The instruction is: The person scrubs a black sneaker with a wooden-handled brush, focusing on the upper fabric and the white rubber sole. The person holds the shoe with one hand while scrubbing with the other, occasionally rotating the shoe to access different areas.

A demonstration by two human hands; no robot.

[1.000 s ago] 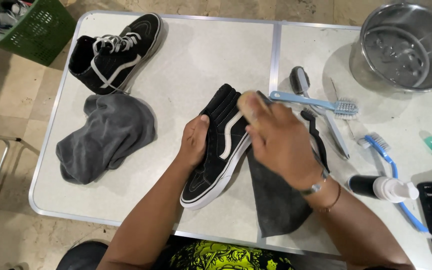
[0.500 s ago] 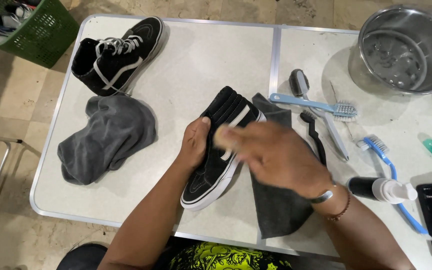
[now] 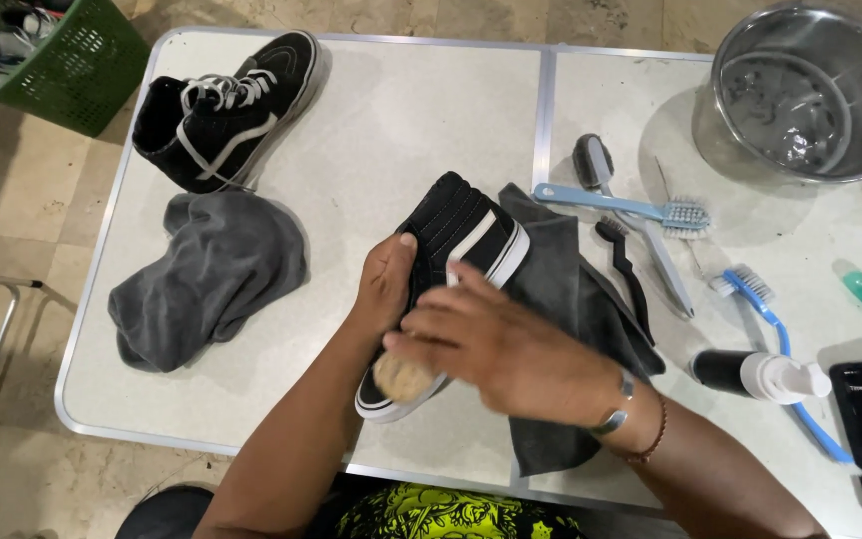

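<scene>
Nearby, grey cloth (image 3: 212, 274), brushes (image 3: 641, 215), steel bowl (image 3: 810, 95)

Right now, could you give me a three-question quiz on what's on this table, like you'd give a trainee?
1. True or false: the left hand grips the black shoe lying on the dark cloth.
2. What does the right hand press against that shoe? A) a blue brush B) a small tan sponge C) a pump bottle
3. Fill in: the second shoe stands near the far left corner, just beyond a crumpled grey ____.

Key:
1. True.
2. B, the small tan sponge shows under the fingers, near the toe.
3. Cloth; the grey cloth lies beside it.
</scene>
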